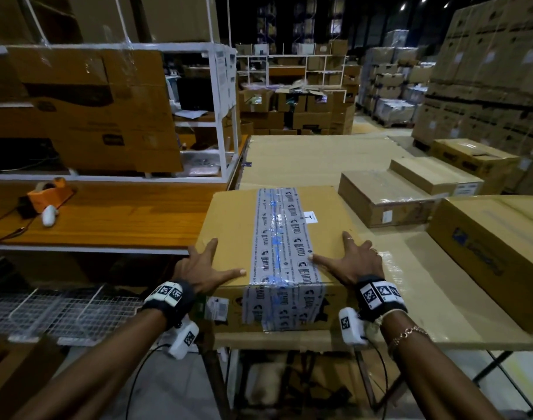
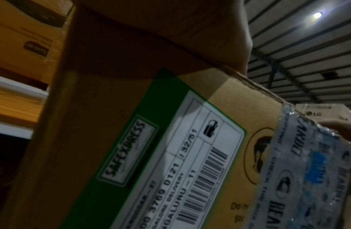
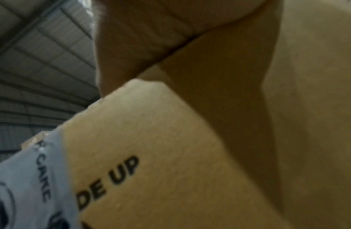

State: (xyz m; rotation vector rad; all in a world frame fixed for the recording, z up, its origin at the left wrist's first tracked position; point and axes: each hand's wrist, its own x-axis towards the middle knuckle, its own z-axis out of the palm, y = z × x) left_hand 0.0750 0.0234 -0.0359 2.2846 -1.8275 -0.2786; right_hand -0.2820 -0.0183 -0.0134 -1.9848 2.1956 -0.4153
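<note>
- Resting flat on the near left corner of the taped carton (image 1: 228, 225), the left hand (image 1: 209, 266) lies open, fingers spread and straight, thumb stretched along the near top edge.
- The right hand (image 1: 348, 262) lies open as well, flat on the carton's near right corner, its thumb tip touching the edge of the tape strip (image 1: 281, 244).
- That grey printed tape runs down the middle of the lid and over the near wall, with blue marks on it.
- On the near wall, below the left hand, a green-bordered shipping label (image 2: 170, 162) with a barcode sits just beside the tape.
- The carton stands closed and level at the near left edge of the cardboard-covered surface (image 1: 410, 298).
- To its right, apart from it, stands a larger box (image 1: 495, 253); beyond lie two flat boxes (image 1: 386, 198), touching each other.
- To the left, a wooden surface (image 1: 122, 213) carries an orange tape dispenser (image 1: 48, 192) and a small white object (image 1: 49, 215) just beside it.
- Behind that, a white rack (image 1: 225, 116) holds cardboard boxes.
- Farthest off, stacked cartons (image 1: 486, 71) rise at the right.
</note>
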